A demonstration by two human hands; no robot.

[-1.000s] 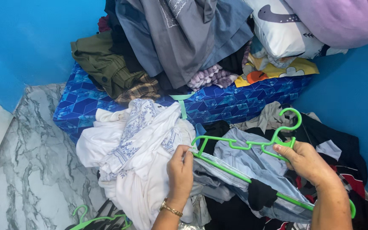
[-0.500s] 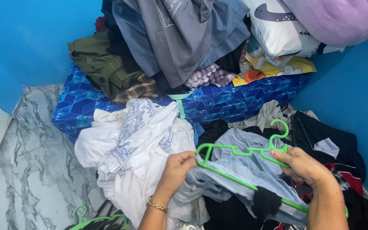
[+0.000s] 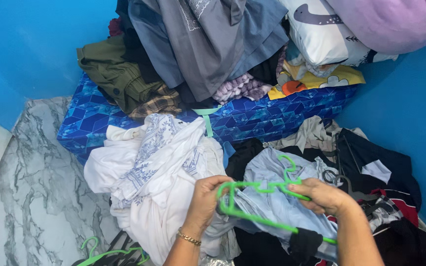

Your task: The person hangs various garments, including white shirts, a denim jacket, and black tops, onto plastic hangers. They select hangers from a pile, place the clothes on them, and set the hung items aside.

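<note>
1. Where the blue walls (image 3: 35, 44) meet, a blue patterned mattress (image 3: 272, 116) is seen on the marble floor (image 3: 30, 187), and it is loaded from edge to edge.
2. A heap of grey and blue clothes (image 3: 208, 39) is piled on the mattress's middle, with an olive garment (image 3: 114, 74) at its left end and a white printed pillow (image 3: 326, 34) under a lilac blanket (image 3: 385, 22) at its right end.
3. A mound of white cloth (image 3: 149, 172) with a pale blue print is spread on the floor against the mattress's front edge.
4. Dark clothes (image 3: 380, 172) are heaped on the floor by the right wall, below the mattress's right corner.
5. A light blue garment (image 3: 277, 197) is draped between the white mound and the dark clothes, held up over the floor.
6. A green hanger (image 3: 257, 189) is threaded into the blue garment, tilted, its hook (image 3: 289, 165) pointing up toward the mattress.
7. The hanger's left end, with the garment's cloth, is pinched by the left hand (image 3: 205, 199), fingers curled tight around it; a gold bracelet is worn on that wrist.
8. The hanger's middle, just below the hook, is gripped by the right hand (image 3: 321, 197), fingers closed over the bar.
9. More hangers (image 3: 109, 251), green and black, are seen at the floor's lower edge.
</note>
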